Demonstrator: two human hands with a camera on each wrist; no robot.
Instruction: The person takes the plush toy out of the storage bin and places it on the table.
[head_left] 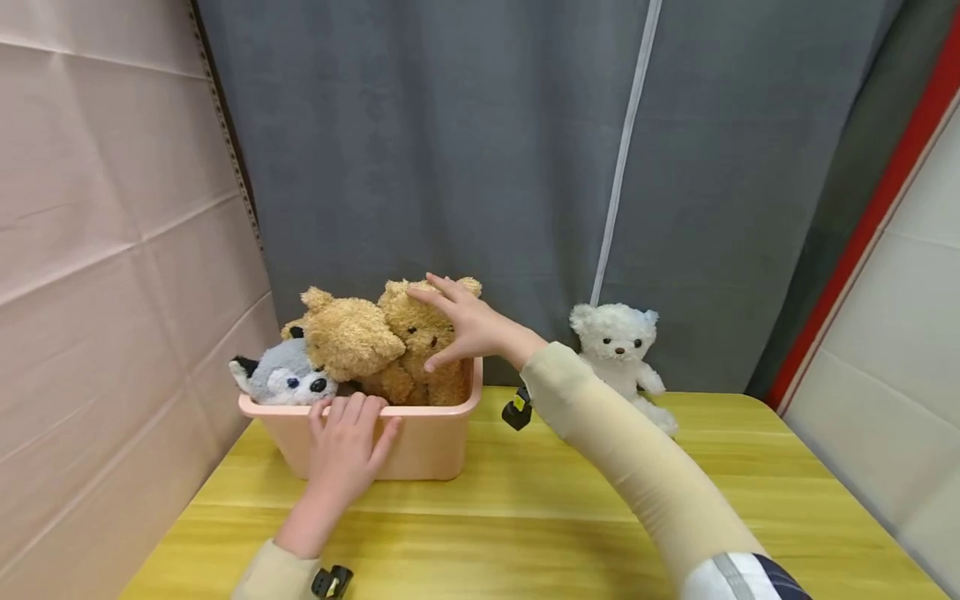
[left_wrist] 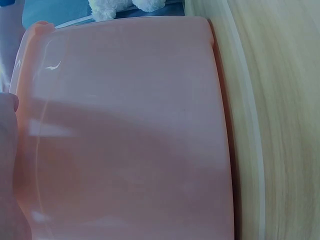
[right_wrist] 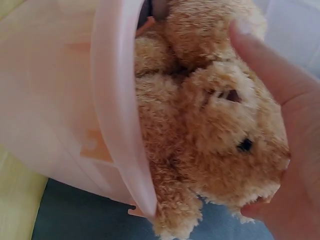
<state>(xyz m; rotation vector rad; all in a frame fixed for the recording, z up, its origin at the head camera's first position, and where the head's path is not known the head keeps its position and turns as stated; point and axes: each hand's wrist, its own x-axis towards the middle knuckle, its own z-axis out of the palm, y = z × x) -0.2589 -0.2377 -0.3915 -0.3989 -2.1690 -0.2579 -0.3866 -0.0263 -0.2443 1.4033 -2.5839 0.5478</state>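
A pink plastic bin (head_left: 423, 446) stands on the left of the table, filled with plush toys. My left hand (head_left: 347, 446) holds its front rim, fingers hooked over the edge. At the bin's right end sits a brown teddy bear (right_wrist: 215, 145), upright with its head above the rim. Around that head my right hand (head_left: 474, 323) is spread wide, thumb apart from the fingers, with fingertips at the fur. Beside it a second brown teddy bear (head_left: 348, 337) leans to the right. A grey-and-white husky plush (head_left: 288, 375) pokes out at the left end.
A white teddy bear (head_left: 617, 346) sits at the back of the wooden table (head_left: 525, 533), right of the bin. Behind the table hangs a grey curtain (head_left: 450, 150). Pale fabric walls (head_left: 97, 250) close off the left and right sides.
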